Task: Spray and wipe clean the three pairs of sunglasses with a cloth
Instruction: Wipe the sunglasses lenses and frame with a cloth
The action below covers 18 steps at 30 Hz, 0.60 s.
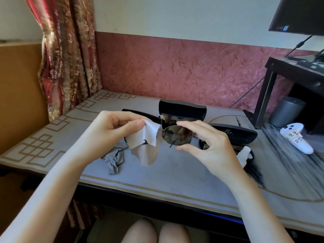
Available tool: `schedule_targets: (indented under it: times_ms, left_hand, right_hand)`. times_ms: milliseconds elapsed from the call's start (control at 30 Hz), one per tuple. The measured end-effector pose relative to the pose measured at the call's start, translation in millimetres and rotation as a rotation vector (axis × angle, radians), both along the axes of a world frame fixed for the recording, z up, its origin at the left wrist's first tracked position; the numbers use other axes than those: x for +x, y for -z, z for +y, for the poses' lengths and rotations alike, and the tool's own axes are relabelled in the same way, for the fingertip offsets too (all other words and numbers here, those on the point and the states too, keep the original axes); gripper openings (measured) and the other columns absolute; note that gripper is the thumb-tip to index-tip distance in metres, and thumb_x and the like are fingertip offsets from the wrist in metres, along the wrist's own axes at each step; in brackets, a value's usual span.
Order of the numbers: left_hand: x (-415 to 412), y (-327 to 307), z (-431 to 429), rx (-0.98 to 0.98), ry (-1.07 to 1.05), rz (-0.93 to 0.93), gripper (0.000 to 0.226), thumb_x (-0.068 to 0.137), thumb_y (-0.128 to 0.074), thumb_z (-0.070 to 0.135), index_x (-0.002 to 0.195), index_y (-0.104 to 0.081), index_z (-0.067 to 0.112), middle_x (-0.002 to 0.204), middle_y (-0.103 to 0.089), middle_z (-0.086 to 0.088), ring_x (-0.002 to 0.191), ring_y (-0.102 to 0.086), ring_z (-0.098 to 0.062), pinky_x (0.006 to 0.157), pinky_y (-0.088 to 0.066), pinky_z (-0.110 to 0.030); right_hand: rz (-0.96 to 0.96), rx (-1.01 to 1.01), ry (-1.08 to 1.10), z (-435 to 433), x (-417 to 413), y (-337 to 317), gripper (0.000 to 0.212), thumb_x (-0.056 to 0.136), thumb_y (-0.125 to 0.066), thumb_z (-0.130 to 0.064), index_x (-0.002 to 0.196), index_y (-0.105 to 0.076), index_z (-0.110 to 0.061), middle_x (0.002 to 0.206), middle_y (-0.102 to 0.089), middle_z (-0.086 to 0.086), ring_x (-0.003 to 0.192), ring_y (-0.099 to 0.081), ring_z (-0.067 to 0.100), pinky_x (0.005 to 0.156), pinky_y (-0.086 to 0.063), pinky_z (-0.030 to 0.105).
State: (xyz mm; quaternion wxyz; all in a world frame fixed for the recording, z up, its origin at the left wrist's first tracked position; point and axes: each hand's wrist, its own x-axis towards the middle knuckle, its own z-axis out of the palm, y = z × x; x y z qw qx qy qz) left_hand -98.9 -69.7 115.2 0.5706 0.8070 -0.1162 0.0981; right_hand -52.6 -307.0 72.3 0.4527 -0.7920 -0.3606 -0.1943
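From your head camera, you sit at a table (157, 179) covered by a grey mat with a gold fret border. Behind it runs a pink leaf-patterned wall, with a red floral curtain (68, 55) at the left corner. To the right stands a dark stand (273, 81) with a monitor (298, 14) above it, and a white controller (298, 139) lies on the mat near its foot.

An open black case (182, 107) stands at the back of the mat, a closed dark case (235, 134) just right of it, and a crumpled grey cloth (115, 158) lies on the mat below your left wrist.

Your left hand (115, 127) is closed, thumb and fingers pinching a white wiping cloth (145, 135) that hangs down, its edge just beside the frame. Your right hand (206, 142) grips the sunglasses (177, 135) above the mat, forefinger on the top rim and thumb beneath the lens. Another dark pair (204, 146) shows partly behind that hand.
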Motion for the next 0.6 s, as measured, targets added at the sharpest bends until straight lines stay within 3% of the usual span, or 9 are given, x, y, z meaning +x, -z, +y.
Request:
schedule_targets:
  times_ms: [133, 233, 367, 600]
  left_hand:
    - [-1.4, -3.8, 4.4, 0.011, -0.001, 0.029, 0.02, 0.082, -0.06, 0.028, 0.092, -0.076, 0.02, 0.085, -0.077, 0.002, 0.077, -0.07, -0.004, 0.069, -0.048, -0.008]
    - [-0.6, -8.3, 1.1, 0.019, 0.016, 0.098, 0.013, 0.077, -0.071, 0.022, 0.087, -0.077, 0.019, 0.082, -0.077, 0.0, 0.076, -0.072, -0.008, 0.067, -0.052, -0.012]
    - [4.6, -10.1, -10.0, 0.228, -0.041, 0.059, 0.008, 0.071, -0.081, 0.022, 0.077, -0.076, 0.02, 0.075, -0.074, 0.005, 0.068, -0.067, -0.003, 0.062, -0.051, -0.016]
    - [5.9, -7.8, -16.6, 0.226, -0.152, -0.028, 0.017, 0.082, -0.069, 0.036, 0.07, -0.074, 0.024, 0.068, -0.071, 0.007, 0.061, -0.063, -0.002, 0.056, -0.045, -0.012]
  right_hand:
    - [0.004, 0.008, -0.003, -0.4, 0.5, -0.9, 0.047, 0.075, -0.078, -0.014, 0.12, -0.067, -0.015, 0.107, -0.067, -0.002, 0.102, -0.061, 0.008, 0.097, -0.047, 0.026]
    - [-0.015, 0.003, -0.004, 0.6, 0.2, -1.8, 0.046, 0.074, -0.078, -0.014, 0.119, -0.067, -0.014, 0.106, -0.067, -0.001, 0.101, -0.061, 0.007, 0.095, -0.046, 0.023]
    - [-0.049, -0.018, -0.007, 2.9, -0.5, -3.7, 0.046, 0.075, -0.078, -0.013, 0.119, -0.067, -0.012, 0.104, -0.066, -0.001, 0.099, -0.059, 0.002, 0.093, -0.043, 0.014]
    - [-0.059, 0.003, -0.004, 2.0, 0.6, -4.0, 0.048, 0.074, -0.08, -0.01, 0.12, -0.066, -0.011, 0.106, -0.066, -0.002, 0.101, -0.059, 0.002, 0.094, -0.042, 0.014]
